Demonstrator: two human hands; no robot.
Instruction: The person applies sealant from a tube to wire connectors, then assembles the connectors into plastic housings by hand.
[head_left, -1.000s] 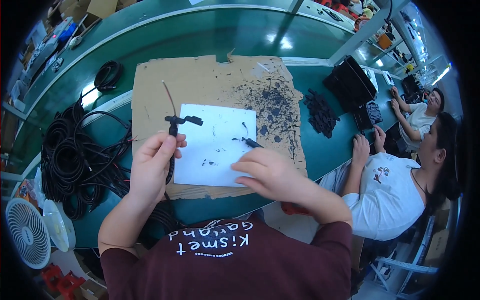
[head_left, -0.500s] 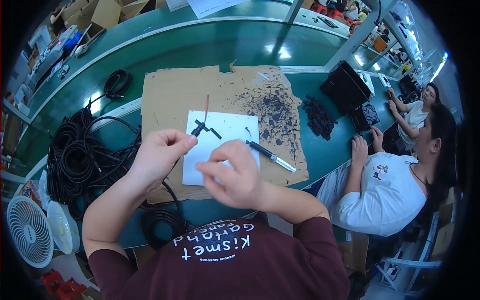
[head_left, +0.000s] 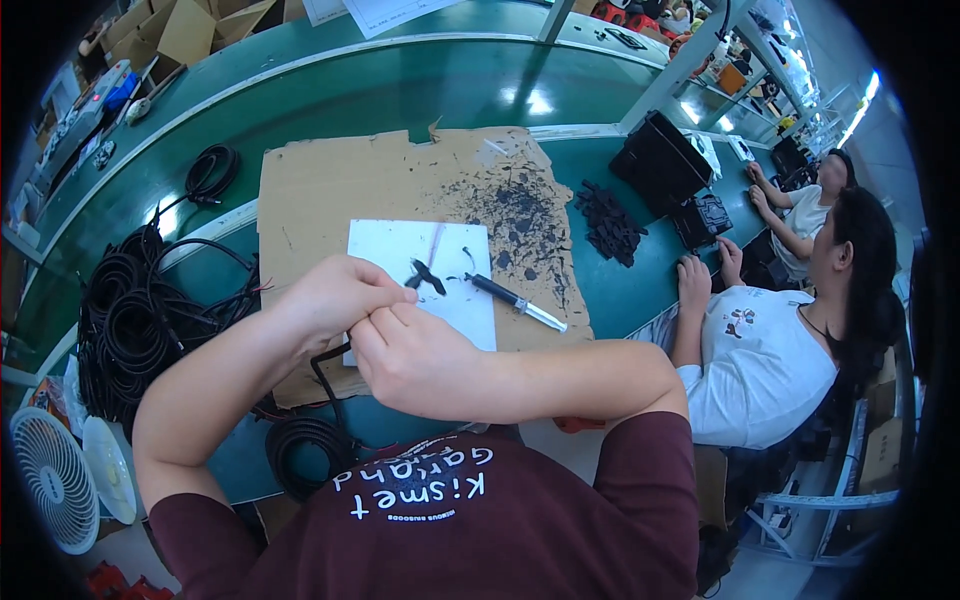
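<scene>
My left hand (head_left: pixel 345 298) and my right hand (head_left: pixel 418 358) meet over a white sheet (head_left: pixel 462 332), both with fingers pinched together. Between their fingertips runs a black cable (head_left: pixel 322 372), mostly hidden by the hands. Its dark, branched end piece (head_left: pixel 427 278) sticks out past the fingertips, slightly blurred, with a thin reddish wire pointing away from me. To the right, a slim tool (head_left: pixel 515 302) with a black body and a pale tip lies across the sheet's edge, apart from my hands.
Under the sheet lies worn cardboard (head_left: pixel 330 185) with black scraps. Coiled black cables (head_left: pixel 130 320) are heaped at left; another coil (head_left: pixel 308 455) sits near me. Right: small black pieces (head_left: pixel 612 225), a black bin (head_left: pixel 662 158), a co-worker (head_left: pixel 765 350). A white fan (head_left: pixel 55 480) stands lower left.
My right hand has moved left and closed against my left hand at the cable. The branched end piece now sits lower and is more blurred. The whole view has shifted slightly.
</scene>
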